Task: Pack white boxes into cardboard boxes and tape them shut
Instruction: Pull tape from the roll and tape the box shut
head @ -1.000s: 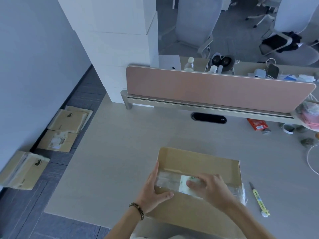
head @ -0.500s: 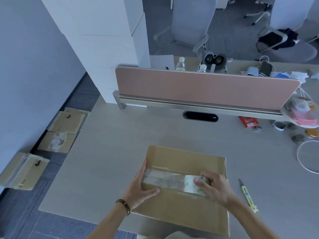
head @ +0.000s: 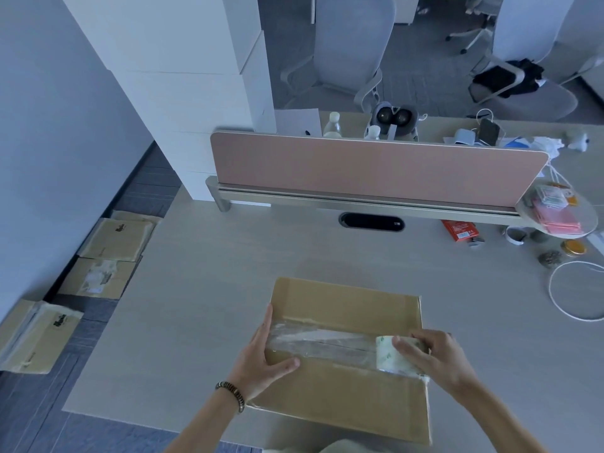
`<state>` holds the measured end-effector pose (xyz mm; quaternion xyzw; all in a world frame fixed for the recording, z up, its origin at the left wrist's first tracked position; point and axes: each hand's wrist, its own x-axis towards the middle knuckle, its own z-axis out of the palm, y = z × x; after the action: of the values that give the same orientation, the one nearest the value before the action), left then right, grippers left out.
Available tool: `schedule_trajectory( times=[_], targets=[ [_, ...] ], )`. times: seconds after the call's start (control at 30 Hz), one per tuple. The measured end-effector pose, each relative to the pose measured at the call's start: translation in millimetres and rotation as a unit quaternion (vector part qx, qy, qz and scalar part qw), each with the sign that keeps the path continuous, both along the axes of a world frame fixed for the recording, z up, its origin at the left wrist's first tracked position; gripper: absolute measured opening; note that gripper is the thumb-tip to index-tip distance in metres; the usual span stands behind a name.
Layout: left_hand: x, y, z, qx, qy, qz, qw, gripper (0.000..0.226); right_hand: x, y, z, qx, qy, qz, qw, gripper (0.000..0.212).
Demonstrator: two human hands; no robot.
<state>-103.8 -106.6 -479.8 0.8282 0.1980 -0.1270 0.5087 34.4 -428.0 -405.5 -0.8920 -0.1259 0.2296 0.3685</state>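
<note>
fingers (head: 410,349) hiding much of tape roll (head: 389,354), seam apparently under glare

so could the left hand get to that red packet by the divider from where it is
Probably yes, with a long stretch: the left hand rests on the cardboard box, and the desk toward the red packet is bare.

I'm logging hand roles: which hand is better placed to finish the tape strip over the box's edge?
The right hand: it already grips the tape roll at the cardboard box's right edge. The left hand lies at the far end, steadying the box.
</note>
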Motion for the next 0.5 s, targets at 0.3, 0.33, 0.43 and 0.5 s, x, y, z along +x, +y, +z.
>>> schedule_trajectory(
  times=[0.3,0.33,0.43,0.5],
  targets=[
    [1,-4,4,0.117,0.011,-0.043,0.992,0.119,1,-8,3,-0.234,-0.159,0.013,0.959,0.073],
    [0,-6,4,0.168,0.011,-0.054,0.984,0.118,-1,-8,0,-0.225,-0.156,0.013,0.962,0.073],
    [0,-10,3,0.324,0.0,-0.093,0.942,0.116,-6,-10,-7,-0.199,-0.147,0.01,0.969,0.07],
    [3,-16,4,0.401,-0.013,-0.116,0.909,0.117,-6,-10,-9,-0.173,-0.153,-0.01,0.973,0.068]
  ],
)
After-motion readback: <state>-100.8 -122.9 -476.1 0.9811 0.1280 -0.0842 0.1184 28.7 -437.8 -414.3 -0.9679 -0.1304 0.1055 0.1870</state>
